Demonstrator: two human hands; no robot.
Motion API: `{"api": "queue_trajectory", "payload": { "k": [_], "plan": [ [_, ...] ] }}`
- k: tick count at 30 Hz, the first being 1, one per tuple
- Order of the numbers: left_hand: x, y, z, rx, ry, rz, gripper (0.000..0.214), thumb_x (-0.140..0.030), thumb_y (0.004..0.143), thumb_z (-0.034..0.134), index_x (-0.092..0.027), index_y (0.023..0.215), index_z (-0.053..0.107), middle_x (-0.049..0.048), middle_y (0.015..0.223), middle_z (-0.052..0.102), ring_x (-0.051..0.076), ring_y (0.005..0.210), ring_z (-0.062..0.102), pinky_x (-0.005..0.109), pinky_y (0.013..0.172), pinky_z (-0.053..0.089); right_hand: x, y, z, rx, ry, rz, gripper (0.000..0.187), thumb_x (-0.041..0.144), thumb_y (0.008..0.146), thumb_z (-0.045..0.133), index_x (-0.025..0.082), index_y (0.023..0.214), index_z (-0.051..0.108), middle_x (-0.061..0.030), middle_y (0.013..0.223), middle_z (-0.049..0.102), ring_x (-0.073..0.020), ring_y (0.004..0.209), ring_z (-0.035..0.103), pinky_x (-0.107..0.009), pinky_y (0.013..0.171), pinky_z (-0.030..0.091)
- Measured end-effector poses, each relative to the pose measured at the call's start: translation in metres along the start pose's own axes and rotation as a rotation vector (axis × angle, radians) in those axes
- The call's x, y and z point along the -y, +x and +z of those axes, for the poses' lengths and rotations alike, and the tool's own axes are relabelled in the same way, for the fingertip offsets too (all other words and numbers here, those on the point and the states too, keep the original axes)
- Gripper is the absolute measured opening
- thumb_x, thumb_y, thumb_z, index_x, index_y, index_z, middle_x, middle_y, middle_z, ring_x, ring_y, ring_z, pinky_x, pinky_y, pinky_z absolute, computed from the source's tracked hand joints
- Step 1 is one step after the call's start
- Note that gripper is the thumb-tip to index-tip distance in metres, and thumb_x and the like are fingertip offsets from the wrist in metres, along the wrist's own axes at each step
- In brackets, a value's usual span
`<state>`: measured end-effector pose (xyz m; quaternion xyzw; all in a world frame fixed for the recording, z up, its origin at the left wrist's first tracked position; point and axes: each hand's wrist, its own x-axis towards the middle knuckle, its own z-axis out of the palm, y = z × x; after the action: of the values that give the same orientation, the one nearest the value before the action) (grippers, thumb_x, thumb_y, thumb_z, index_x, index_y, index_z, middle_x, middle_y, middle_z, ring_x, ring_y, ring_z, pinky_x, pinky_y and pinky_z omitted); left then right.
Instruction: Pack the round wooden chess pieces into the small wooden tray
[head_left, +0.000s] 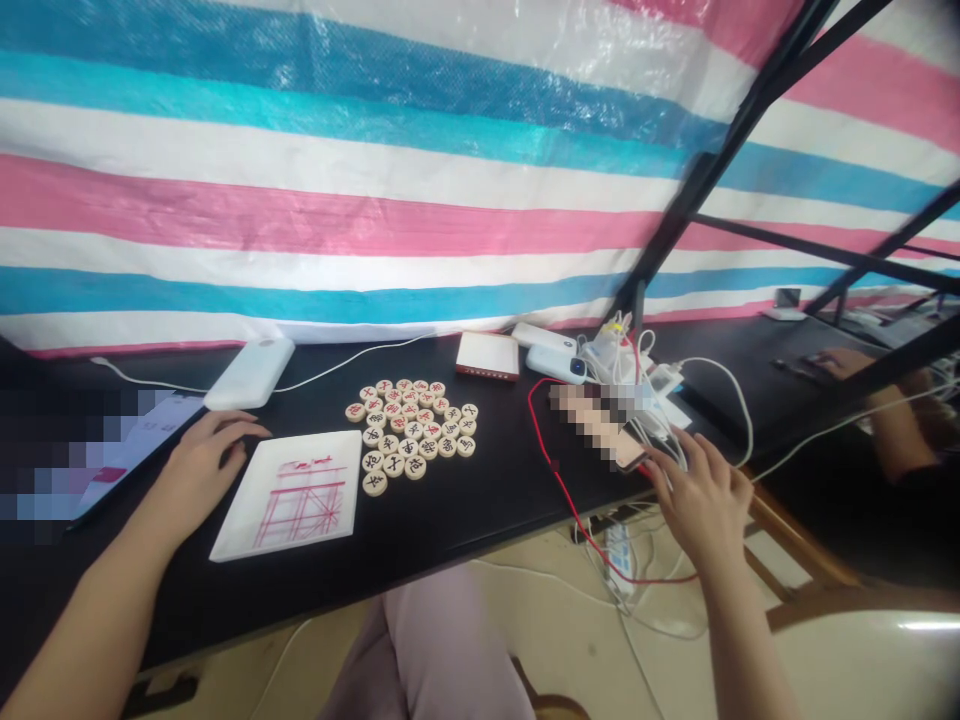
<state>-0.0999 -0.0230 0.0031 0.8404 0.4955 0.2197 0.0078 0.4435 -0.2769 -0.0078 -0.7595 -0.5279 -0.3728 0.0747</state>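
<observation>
My left hand (210, 452) rests on the black table, fingers loosely bent and apart, nothing seen in it. It lies between a tablet with a lit screen (142, 450) and a white board (300, 490) bearing a red grid drawing. Beside that board lie several round xiangqi pieces (409, 425), with red and black characters, faces up. At the table's front edge, my right hand (701, 490) reaches palm down with fingers spread over white cables. Its thumb side is at the near end of a phone (596, 425), partly blurred out. Contact there is unclear.
At the back are a white box-shaped device (251, 372), a small red-sided box (487, 355) and a tangle of cables (626, 355). A red cable (566, 490) hangs over the edge. A black metal frame (697, 190) rises at right. Another person's hand (840, 362) is beyond it.
</observation>
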Motion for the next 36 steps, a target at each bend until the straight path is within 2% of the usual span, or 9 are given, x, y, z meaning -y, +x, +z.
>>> {"api": "queue_trajectory", "payload": {
  "k": [14, 28, 36],
  "plan": [
    [-0.0035, -0.0006, -0.0025, -0.008, -0.006, 0.026, 0.032, -0.026, 0.080, 0.031, -0.020, 0.087, 0.062, 0.0088, 0.106, 0.054, 0.025, 0.103, 0.053, 0.042, 0.093, 0.041, 0.0059, -0.0016, 0.0013, 0.012, -0.027, 0.011, 0.026, 0.034, 0.091, 0.048, 0.022, 0.105, 0.066, -0.0091, 0.132, 0.051, -0.0284, 0.120, 0.042, -0.042, 0.090, 0.029],
    [-0.0037, -0.0007, -0.0019, -0.007, -0.062, -0.044, 0.029, -0.037, 0.079, 0.038, -0.022, 0.086, 0.062, 0.0064, 0.106, 0.055, 0.022, 0.097, 0.056, 0.036, 0.083, 0.048, 0.0030, -0.0038, 0.0051, 0.030, -0.025, 0.016, 0.028, 0.036, 0.091, 0.047, 0.022, 0.109, 0.064, -0.0091, 0.132, 0.051, -0.0281, 0.121, 0.042, -0.041, 0.088, 0.031],
    [0.0007, -0.0003, -0.0014, -0.015, 0.011, 0.002, 0.032, -0.038, 0.081, 0.034, -0.021, 0.078, 0.061, 0.0079, 0.104, 0.057, 0.024, 0.096, 0.056, 0.037, 0.084, 0.045, 0.0017, -0.0043, 0.0058, 0.051, 0.004, 0.030, 0.030, 0.037, 0.092, 0.044, 0.023, 0.110, 0.064, -0.0094, 0.133, 0.050, -0.0277, 0.121, 0.041, -0.041, 0.088, 0.030]
  ]
}}
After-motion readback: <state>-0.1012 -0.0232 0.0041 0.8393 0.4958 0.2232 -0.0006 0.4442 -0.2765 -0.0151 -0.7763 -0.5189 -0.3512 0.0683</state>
